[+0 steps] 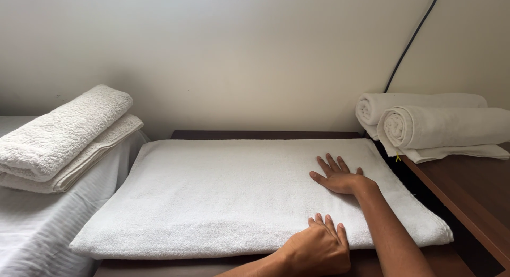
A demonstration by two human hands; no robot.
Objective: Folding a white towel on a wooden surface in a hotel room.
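Both hands (329,213) flat on towel (223,192)

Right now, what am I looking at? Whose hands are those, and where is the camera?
The camera sits on a person's head and looks down, so you see that person's own two bare hands. There is no machine here. A big white towel lies spread flat on a dark wooden table. The right hand rests flat on the towel with its fingers spread. The left hand lies at the towel's near edge with its fingers curled on the cloth; I cannot tell whether it grips it. To the left, folded towels are stacked on a bed covered with a sheet. To the right, rolled towels lie on a wooden shelf. A black cable runs up the wall.
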